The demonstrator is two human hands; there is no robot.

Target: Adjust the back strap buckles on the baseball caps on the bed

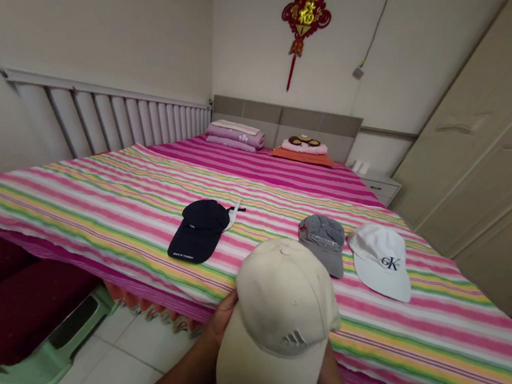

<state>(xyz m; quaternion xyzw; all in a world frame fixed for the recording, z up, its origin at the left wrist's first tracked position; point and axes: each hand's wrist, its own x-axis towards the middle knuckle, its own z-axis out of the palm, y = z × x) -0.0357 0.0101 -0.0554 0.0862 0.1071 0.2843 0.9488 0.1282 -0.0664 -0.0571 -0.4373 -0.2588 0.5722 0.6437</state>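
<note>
A cream baseball cap (283,302) with a small embroidered logo is held up in front of me, its brim pointing down toward me. My left hand (226,316) grips it at the left edge, with the fingers partly behind the cap. Below its right side my right hand (331,380) shows only at the wrist; the cap hides the fingers. Beyond it, a navy cap (201,228) lies on the striped bedspread (109,200). To the right are a grey cap (324,243) and a white cap (380,260) with dark letters.
Folded purple bedding (236,136) and a pink pillow (304,146) lie by the headboard (288,117). A radiator (121,112) runs along the left wall. At lower left stands a green stool (52,367) beside dark red cushions (19,308). A wardrobe (484,185) rises on the right.
</note>
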